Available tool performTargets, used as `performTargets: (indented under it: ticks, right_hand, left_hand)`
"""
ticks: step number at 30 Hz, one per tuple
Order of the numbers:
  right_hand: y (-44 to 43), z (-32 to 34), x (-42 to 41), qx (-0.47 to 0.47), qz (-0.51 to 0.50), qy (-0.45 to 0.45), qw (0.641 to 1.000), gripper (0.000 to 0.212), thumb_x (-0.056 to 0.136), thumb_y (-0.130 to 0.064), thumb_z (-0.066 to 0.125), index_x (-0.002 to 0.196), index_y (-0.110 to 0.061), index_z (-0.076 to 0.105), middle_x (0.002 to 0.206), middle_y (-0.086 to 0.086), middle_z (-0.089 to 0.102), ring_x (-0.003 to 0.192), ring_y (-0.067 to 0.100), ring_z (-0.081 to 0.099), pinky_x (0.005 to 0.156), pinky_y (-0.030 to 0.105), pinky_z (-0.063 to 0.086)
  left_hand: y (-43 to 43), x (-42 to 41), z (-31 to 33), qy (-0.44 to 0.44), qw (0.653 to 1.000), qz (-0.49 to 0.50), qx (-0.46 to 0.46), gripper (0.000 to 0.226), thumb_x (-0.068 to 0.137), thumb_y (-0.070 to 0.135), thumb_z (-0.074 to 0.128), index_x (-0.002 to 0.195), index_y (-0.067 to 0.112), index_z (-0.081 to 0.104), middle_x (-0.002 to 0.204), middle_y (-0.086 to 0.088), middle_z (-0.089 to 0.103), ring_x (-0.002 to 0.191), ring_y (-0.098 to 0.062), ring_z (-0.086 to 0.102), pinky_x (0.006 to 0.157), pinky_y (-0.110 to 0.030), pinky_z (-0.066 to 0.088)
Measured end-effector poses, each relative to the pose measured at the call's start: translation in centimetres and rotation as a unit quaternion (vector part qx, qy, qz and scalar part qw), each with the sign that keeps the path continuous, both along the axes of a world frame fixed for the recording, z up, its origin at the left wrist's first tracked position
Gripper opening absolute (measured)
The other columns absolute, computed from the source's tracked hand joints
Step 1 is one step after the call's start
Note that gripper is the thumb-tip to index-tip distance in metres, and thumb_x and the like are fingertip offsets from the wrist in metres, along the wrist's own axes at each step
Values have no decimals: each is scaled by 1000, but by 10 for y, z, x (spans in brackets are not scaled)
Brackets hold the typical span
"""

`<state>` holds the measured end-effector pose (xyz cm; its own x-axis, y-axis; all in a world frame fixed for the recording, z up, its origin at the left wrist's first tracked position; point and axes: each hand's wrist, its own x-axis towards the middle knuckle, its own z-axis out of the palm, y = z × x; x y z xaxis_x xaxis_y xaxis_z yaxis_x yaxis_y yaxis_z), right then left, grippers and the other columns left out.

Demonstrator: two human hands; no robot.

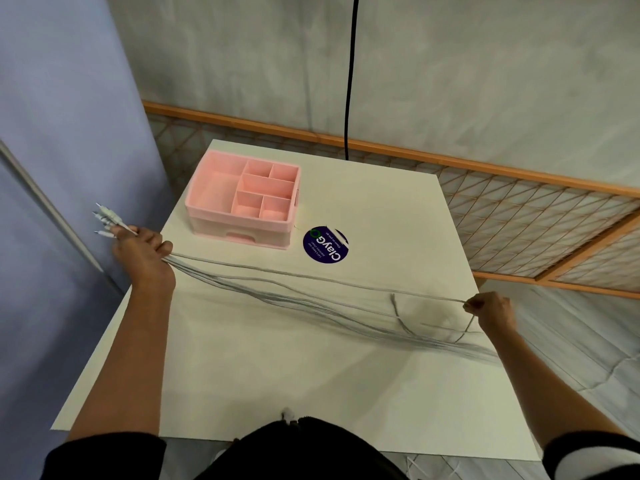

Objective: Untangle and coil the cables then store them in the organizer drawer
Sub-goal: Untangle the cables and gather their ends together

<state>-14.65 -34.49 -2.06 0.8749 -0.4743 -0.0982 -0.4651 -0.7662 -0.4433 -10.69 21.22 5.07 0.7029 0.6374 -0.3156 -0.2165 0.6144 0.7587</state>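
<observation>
Several thin grey-white cables [294, 292] stretch across the white table [277, 375] from left to right, blurred with motion. My left hand [145, 258] at the table's left edge is closed around one end of the bundle, with the white connectors [105, 220] sticking out past my fingers. My right hand [491, 311] at the right edge pinches a single cable, pulled taut above the others. The remaining cable ends trail off the right edge under my right wrist. The pink organizer [242, 199] sits at the back left, its top compartments empty and its lower drawer [242, 235] closed.
A round dark-blue sticker [325, 244] lies on the table right of the organizer. A black cord [350, 77] hangs down behind the table. A wooden lattice screen [519, 202] runs along the back and right. A blue panel [52, 168] stands at the left.
</observation>
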Motion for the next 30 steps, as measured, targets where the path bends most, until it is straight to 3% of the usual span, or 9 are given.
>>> performTargets:
  ticks: [6, 8, 10, 13, 16, 21, 25, 27, 30]
  right_hand:
    - [-1, 6, 1, -12, -33, -67, 997, 13, 80, -11, 73, 90, -3, 74, 88, 21, 71, 81, 32, 60, 64, 29, 38]
    - [5, 22, 7, -16, 19, -107, 994, 13, 79, -10, 73, 89, -1, 74, 86, 19, 71, 77, 26, 58, 59, 27, 36]
    - [15, 44, 17, -12, 88, -139, 986, 14, 78, -13, 74, 88, -4, 75, 83, 12, 71, 75, 19, 57, 58, 13, 35]
    - [42, 73, 39, 25, 208, -118, 971, 16, 80, -15, 73, 94, -9, 76, 78, 0, 64, 69, 3, 58, 62, 5, 36]
    - [84, 89, 56, 106, 308, -93, 941, 15, 80, -8, 71, 94, -3, 75, 76, 0, 62, 69, -3, 59, 66, 7, 41]
    - [146, 96, 68, 193, 401, -29, 895, 13, 87, -11, 66, 95, -5, 74, 78, 8, 64, 61, 2, 57, 63, 17, 49]
    - [184, 98, 68, 274, 413, 11, 868, 14, 87, -12, 66, 92, -1, 73, 77, 10, 64, 64, 9, 57, 62, 22, 50]
    - [199, 102, 68, 295, 424, 21, 856, 10, 87, -10, 66, 90, -3, 73, 75, 9, 63, 65, 10, 56, 61, 21, 48]
    - [213, 109, 70, 311, 439, 27, 843, 10, 87, -9, 65, 91, -4, 73, 75, 10, 64, 67, 9, 57, 63, 20, 47]
  left_hand:
    - [-4, 1, 0, 19, 999, 5, 40, 34, 102, 25, 30, 69, 21, 36, 42, 14, 30, 40, -4, 22, 39, -16, 17]
    - [-6, 3, 2, 21, 998, -1, 57, 34, 102, 25, 31, 69, 21, 37, 42, 15, 31, 39, -4, 23, 39, -16, 17]
    - [-11, 6, 4, 10, 997, -27, 77, 33, 102, 27, 32, 70, 21, 38, 42, 16, 32, 38, -2, 24, 38, -15, 17]
    - [-33, 13, 9, -8, 987, -103, 123, 33, 104, 29, 33, 73, 21, 38, 41, 16, 36, 36, 1, 28, 37, -12, 20]
    - [-64, 15, 16, -29, 968, -182, 171, 34, 105, 28, 31, 73, 20, 37, 42, 16, 36, 37, 2, 27, 36, -12, 21]
    - [-95, 12, 21, -46, 938, -283, 197, 33, 103, 33, 34, 78, 17, 45, 45, 16, 32, 39, 0, 25, 37, -13, 22]
    - [-107, 6, 20, -11, 880, -379, 286, 15, 83, 25, 70, 87, 17, 58, 61, 3, 39, 49, -8, 31, 39, -16, 29]
    - [-115, 2, 16, -8, 846, -438, 304, 23, 77, 18, 75, 97, 14, 64, 61, 2, 33, 50, -9, 28, 40, -17, 27]
    - [-124, -4, 15, -5, 806, -492, 328, 22, 83, 19, 72, 103, 12, 67, 62, 1, 33, 51, -10, 26, 42, -18, 26]
